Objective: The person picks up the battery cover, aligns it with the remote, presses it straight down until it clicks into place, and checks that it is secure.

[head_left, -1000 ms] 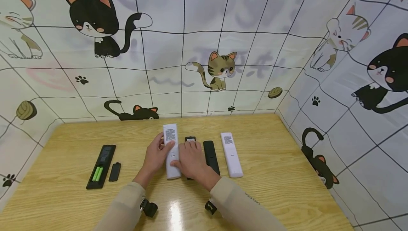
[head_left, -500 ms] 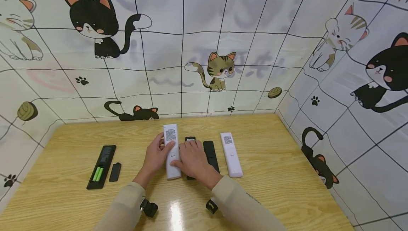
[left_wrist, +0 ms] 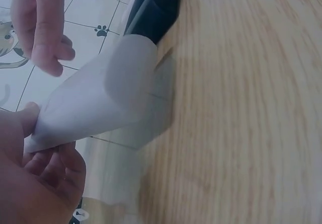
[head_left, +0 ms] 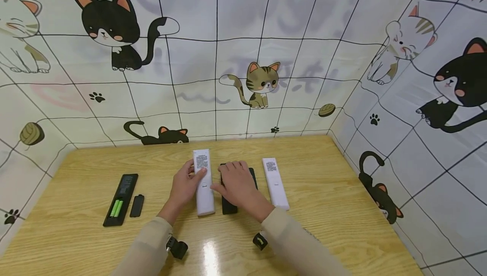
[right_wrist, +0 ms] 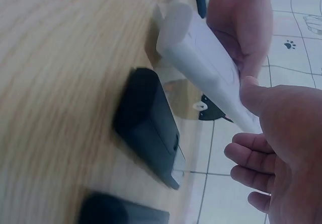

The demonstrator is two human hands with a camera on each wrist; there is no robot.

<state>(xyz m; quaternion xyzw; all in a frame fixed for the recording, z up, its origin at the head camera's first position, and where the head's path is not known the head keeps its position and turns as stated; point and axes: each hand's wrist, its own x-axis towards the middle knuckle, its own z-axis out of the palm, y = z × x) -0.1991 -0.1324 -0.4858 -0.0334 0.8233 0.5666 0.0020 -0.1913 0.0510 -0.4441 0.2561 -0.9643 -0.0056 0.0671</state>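
Observation:
My left hand (head_left: 183, 186) grips a white remote control (head_left: 206, 198) by its left edge, thumb on top, back side with printed label facing up. In the left wrist view the white remote (left_wrist: 95, 90) is tilted off the table. My right hand (head_left: 241, 187) hovers just right of it with relaxed fingers, holding nothing. In the left wrist view it is apart from the remote. Beneath the right hand lies a black remote control (head_left: 229, 206), partly hidden. Another black remote (head_left: 253, 175) lies beyond it, mostly covered by the hand.
A second white remote (head_left: 276, 187) lies face down at right. At left lies a black remote (head_left: 124, 191), its compartment uncovered, with two green batteries (head_left: 116, 208) inside. Beside it is its loose black cover (head_left: 137, 206). A cat-print backdrop (head_left: 198, 69) borders the wooden table (head_left: 323, 233).
My right hand has moved off the white remote, slightly to the right, over the black remotes. The left hand keeps its grip on the white remote.

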